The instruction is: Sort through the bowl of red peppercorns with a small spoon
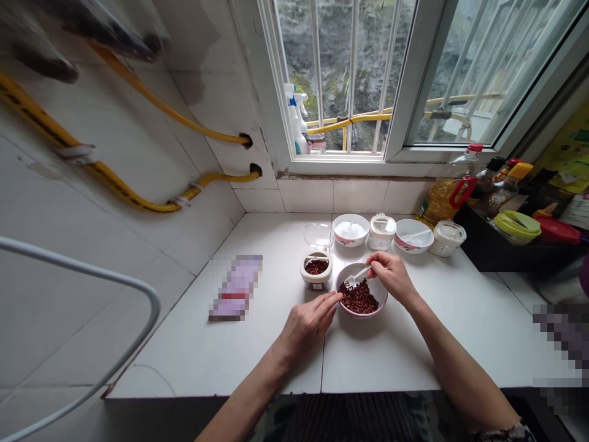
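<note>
In the head view, a white bowl with a pink rim [384, 296] stands on the counter. Dark red-brown dried peppercorns [361, 299] cover its bottom. My right hand [390, 274] pinches the handle of a small white plastic spoon [352, 280], its scoop low over the peppercorns. At the bowl's left side my left hand [309, 320] has its fingertips on the rim, steadying it; its thumb is hard to make out. Just behind my left hand sits a small seasoning jar [317, 283] of the same peppercorns, its clear lid [318, 235] raised.
Behind stand a bowl of white powder [350, 229], a lidded jar [381, 231], a bowl with a white spoon [413, 237] and another jar [447, 239]. An oil bottle [442, 195] and a black rack [478, 242] are at right. A blurred purple packet [237, 287] lies left.
</note>
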`<state>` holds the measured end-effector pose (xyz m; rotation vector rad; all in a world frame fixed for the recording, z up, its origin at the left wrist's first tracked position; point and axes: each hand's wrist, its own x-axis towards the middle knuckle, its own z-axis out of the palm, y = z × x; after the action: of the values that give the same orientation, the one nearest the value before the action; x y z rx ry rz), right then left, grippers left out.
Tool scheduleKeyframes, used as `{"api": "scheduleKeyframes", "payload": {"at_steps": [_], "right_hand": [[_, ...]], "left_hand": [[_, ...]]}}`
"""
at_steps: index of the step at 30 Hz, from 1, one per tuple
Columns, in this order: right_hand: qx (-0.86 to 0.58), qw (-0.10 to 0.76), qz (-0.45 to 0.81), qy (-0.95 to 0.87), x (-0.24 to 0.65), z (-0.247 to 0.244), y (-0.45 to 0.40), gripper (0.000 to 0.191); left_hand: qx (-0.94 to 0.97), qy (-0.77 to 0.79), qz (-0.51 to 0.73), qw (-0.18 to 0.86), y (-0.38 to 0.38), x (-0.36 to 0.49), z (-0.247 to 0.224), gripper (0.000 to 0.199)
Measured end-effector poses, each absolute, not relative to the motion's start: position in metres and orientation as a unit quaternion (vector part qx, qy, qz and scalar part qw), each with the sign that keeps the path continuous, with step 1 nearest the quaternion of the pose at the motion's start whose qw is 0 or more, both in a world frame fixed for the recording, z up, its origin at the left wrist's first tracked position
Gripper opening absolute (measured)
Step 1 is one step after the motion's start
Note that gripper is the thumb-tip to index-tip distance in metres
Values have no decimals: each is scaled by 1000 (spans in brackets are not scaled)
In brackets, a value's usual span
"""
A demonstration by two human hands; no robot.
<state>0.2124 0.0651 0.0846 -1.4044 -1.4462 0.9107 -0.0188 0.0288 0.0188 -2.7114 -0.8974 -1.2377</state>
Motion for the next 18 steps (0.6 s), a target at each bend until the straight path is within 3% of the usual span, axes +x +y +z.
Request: {"api": "scheduleKeyframes", "payload": {"at_steps": [18], "right_hand": [[-571, 430, 351, -605, 212, 82, 64, 18]], "left_hand": [[-870, -290, -398, 9, 29, -20, 17, 30]]}}
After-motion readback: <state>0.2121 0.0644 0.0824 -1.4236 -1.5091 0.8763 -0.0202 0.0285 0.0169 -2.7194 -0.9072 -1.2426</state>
